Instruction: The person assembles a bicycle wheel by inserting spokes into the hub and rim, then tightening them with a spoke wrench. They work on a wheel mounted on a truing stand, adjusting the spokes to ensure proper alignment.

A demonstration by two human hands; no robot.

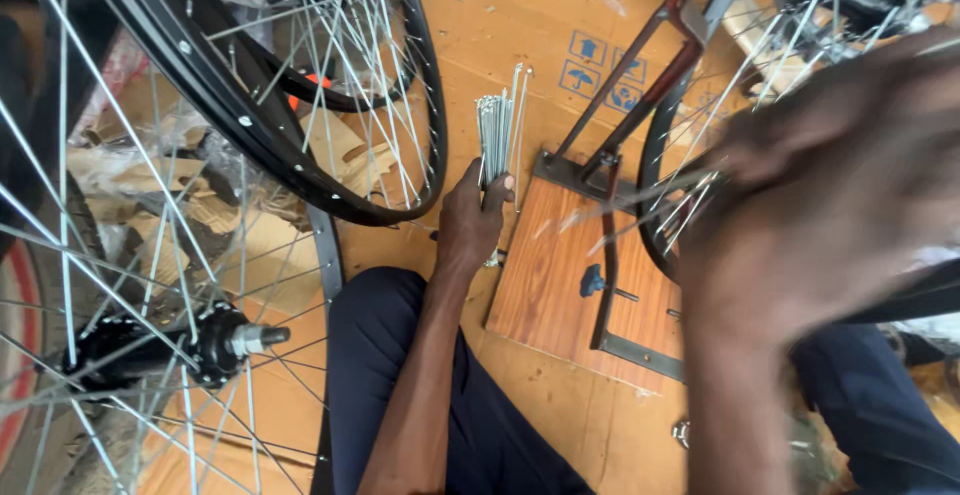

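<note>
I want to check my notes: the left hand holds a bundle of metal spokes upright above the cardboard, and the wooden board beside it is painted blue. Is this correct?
Not quite. The left hand does hold the bundle of spokes upright above the cardboard, but the wooden board beside it is brown with a wood grain, not blue. Only a small knob on it is blue. The head view shows this.

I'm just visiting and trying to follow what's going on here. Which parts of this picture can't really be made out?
- Right hand: motion blur in the head view smears it, so its grip cannot be told.
- Wheel in the stand: partly behind that blurred hand and cut by the top edge.
- Bundle of spokes: the lower ends are hidden inside the left hand.
- Near wheel's hub: its rim runs off the left edge.
</note>
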